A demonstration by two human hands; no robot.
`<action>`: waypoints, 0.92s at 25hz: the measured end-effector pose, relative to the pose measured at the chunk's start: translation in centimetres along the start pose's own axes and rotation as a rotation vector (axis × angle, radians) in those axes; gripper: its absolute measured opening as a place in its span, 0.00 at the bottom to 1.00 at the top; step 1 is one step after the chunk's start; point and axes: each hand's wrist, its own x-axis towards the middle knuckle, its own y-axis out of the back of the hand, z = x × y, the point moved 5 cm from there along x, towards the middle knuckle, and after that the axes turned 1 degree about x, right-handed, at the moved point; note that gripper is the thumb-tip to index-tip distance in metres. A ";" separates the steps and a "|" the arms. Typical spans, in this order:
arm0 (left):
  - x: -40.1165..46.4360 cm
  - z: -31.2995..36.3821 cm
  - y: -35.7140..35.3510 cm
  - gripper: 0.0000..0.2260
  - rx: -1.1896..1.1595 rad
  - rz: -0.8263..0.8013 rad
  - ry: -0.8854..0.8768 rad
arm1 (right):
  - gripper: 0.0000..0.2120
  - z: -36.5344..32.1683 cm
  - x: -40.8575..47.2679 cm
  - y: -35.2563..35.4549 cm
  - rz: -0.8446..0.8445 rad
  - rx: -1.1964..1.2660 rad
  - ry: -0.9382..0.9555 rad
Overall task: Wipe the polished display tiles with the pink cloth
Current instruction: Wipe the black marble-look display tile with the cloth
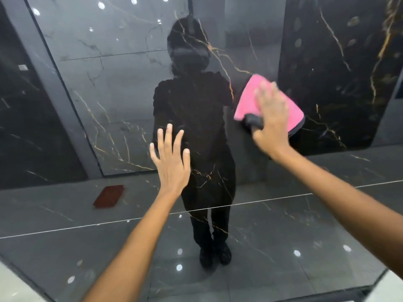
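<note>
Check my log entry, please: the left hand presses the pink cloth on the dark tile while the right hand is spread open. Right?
Wrong hands. In the head view the right hand presses the pink cloth on the dark tile, while the left hand is spread open.

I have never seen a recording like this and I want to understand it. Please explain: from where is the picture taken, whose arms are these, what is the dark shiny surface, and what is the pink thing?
There is only one picture, taken by a camera worn on a person's head, so the two bare arms belong to that person. No machine is involved.

The surface is a polished black marble-look tile with gold veins. It shines like a mirror, so the dark figure in the middle is the person's own reflection, and the white dots are reflected lights.

The right hand presses a pink cloth with a dark edge flat against the tile to wipe it. The left hand is open with spread fingers, at or just off the tile; it holds nothing. The dark red rectangle at lower left I cannot identify.
</note>
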 end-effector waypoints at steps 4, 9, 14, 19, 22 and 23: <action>-1.1 2.5 -3.2 0.23 0.009 -0.034 -0.062 | 0.37 -2.1 -13.2 -4.8 -0.648 -0.231 0.954; -1.3 2.2 -5.1 0.24 0.087 0.024 -0.088 | 0.39 4.7 -2.1 1.1 -0.130 -0.150 0.093; -1.5 1.8 -5.9 0.22 0.155 0.078 -0.140 | 0.47 -0.7 -12.1 -5.2 -0.467 -0.247 0.524; -1.7 1.6 -6.2 0.22 0.171 0.115 -0.149 | 0.41 2.2 -7.8 -2.6 -0.283 -0.240 0.451; -1.8 1.6 -6.3 0.22 0.171 0.138 -0.161 | 0.36 1.9 -3.6 -0.9 0.035 -0.082 -0.059; -1.8 1.6 -6.2 0.23 0.159 0.145 -0.164 | 0.36 0.2 -5.1 -2.5 0.001 -0.114 0.021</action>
